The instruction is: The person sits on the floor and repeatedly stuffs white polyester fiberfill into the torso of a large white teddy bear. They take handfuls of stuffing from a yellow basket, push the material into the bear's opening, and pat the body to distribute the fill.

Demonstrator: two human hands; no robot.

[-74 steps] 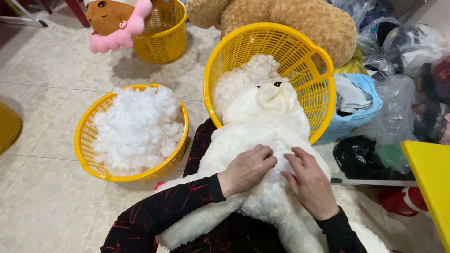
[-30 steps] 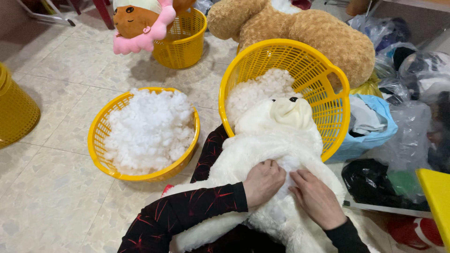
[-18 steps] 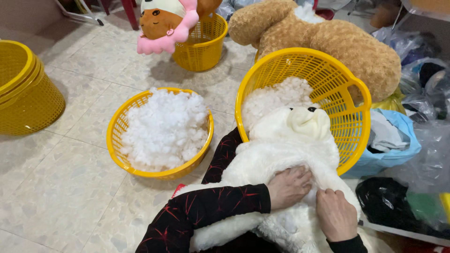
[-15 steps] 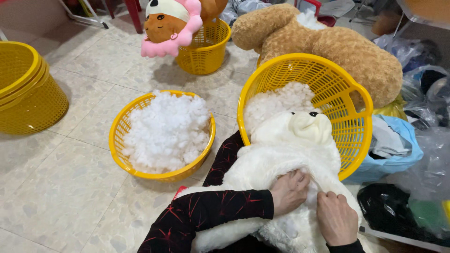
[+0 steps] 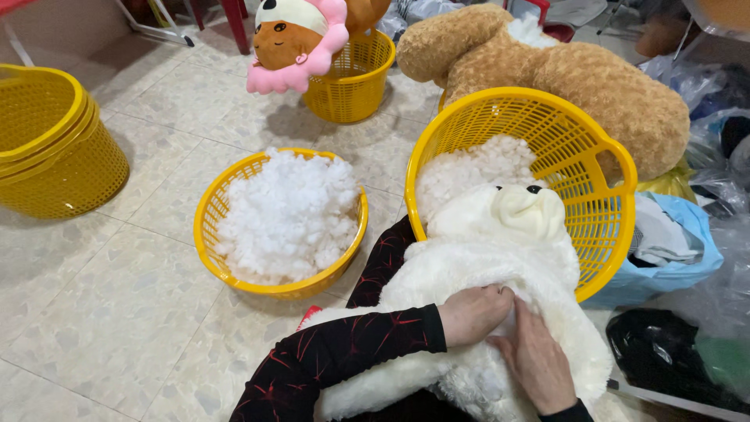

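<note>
A big white plush bear (image 5: 500, 258) lies on its back across my lap, its head resting in a tilted yellow basket (image 5: 594, 148) that holds white stuffing. My left hand (image 5: 471, 312) presses on the bear's belly, fingers curled into the fur at an opening. My right hand (image 5: 535, 355) lies flat beside it, fingertips tucked under the fur edge. Both sleeves are black with red streaks.
A yellow basket (image 5: 205, 234) heaped with white stuffing sits on the tiled floor to my left. Stacked yellow baskets (image 5: 47, 141) stand far left. A brown plush bear (image 5: 594, 78), a pink-hooded doll (image 5: 293, 39) on another yellow basket (image 5: 355, 82), and plastic bags (image 5: 687, 242) crowd the back and right.
The view has swung left and up, bringing the stacked baskets into sight. My hands have drawn closer together on the bear's belly, the right one sliding under the fur edge.
</note>
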